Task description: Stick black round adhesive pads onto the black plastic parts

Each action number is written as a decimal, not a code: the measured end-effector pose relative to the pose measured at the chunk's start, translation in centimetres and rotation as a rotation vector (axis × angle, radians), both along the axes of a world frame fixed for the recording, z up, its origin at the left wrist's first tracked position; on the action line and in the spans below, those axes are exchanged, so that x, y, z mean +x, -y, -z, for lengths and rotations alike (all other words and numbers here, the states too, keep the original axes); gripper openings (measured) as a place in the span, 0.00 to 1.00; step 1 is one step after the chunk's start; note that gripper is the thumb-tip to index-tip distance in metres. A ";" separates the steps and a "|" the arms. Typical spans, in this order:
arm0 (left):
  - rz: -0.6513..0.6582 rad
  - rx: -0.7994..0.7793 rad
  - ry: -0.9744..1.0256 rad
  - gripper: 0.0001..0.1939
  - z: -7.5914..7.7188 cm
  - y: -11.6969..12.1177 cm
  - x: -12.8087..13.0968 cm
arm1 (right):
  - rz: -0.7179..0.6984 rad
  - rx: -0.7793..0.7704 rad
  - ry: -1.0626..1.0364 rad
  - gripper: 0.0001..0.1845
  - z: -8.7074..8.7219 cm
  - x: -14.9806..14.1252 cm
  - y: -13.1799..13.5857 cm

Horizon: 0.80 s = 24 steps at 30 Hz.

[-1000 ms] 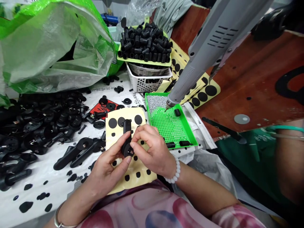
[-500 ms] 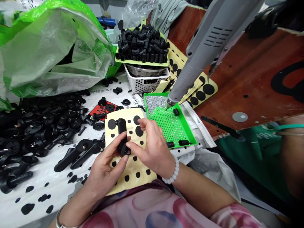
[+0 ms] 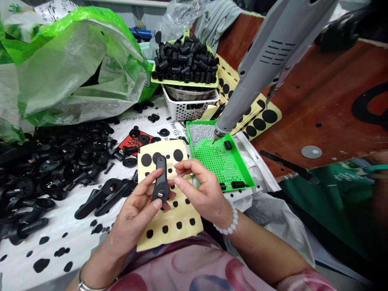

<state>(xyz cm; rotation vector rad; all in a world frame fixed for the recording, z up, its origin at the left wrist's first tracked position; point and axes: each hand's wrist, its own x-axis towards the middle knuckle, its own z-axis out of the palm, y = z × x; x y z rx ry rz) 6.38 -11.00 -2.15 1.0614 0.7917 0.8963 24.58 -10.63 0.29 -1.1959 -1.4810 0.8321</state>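
My left hand (image 3: 133, 210) grips a black plastic crank handle (image 3: 161, 178), its thumb on the wide round end, where a small metal piece shows in a hole. The handle's flat face is turned up, its narrow end pointing away from me. Just right of it is my right hand (image 3: 203, 194), thumb and forefinger drawn together in a pinch; whatever sits between the fingertips is too small to make out. Below both hands lies a yellow backing sheet (image 3: 188, 230) with large round and small black stickers.
Piles of black parts (image 3: 60, 161) and crank handles (image 3: 106, 196) cover the left side. A green tray (image 3: 249, 173) of small metal pieces sits under a grey electric screwdriver (image 3: 251, 76). Behind stands a white basket (image 3: 176, 109) below heaped black sleeves (image 3: 188, 58). A green-white bag (image 3: 75, 68) bulges back left.
The crank handle has been turned so its flat face shows upward. My right hand's fingers have left the sheet's large stickers and closed together nearer the handle. The view has shifted slightly.
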 end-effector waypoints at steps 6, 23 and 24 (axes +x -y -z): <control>-0.063 0.015 -0.025 0.27 -0.3 0.1 0.0 | -0.057 0.012 0.069 0.04 0.2 -0.9 0.4; -0.249 0.778 -0.631 0.40 1.1 0.4 -0.7 | -0.378 -0.371 -0.570 0.17 0.6 -3.2 0.8; -0.262 0.854 -0.684 0.40 1.2 0.3 -0.8 | -0.379 -0.373 -0.567 0.21 0.6 -3.3 0.8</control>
